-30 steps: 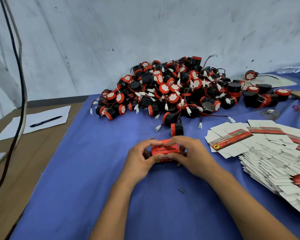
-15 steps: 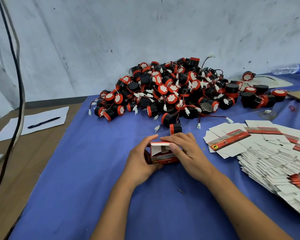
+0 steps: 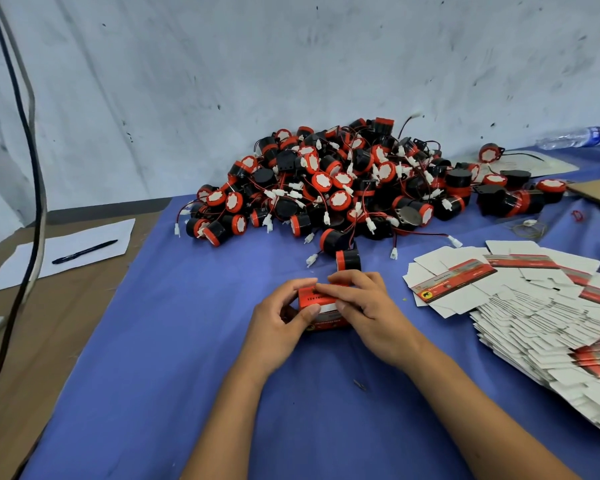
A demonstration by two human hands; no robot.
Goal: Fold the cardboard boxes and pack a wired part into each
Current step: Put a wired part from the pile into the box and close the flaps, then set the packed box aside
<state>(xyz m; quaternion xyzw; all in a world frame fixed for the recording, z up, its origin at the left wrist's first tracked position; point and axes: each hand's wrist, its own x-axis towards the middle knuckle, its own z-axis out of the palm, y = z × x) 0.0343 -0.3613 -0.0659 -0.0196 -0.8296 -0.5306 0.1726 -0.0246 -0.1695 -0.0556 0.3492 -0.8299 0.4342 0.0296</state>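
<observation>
Box [image 3: 321, 304], red, sits on the blue cloth [image 3: 160, 341], gripped by both hands: left hand [image 3: 279, 323] curls round its left side, right hand [image 3: 364, 306] pinches its top flap. Parts [image 3: 326, 188] are piled behind, flat boxes [image 3: 534, 306] at right.

The hands [image 3: 326, 313] have folded the box [image 3: 321, 299] flap shut.

Both hands hold a small red box [image 3: 321, 306] on the blue cloth [image 3: 153, 341]: the left hand [image 3: 281, 320] grips its left side, the right hand [image 3: 364, 306] curls over its top. Behind lies a heap of black-and-red wired parts [image 3: 343, 188]; flat box blanks [image 3: 534, 313] fan out at right. A pen [image 3: 84, 251] rests on paper [image 3: 63, 251] at left.
</observation>
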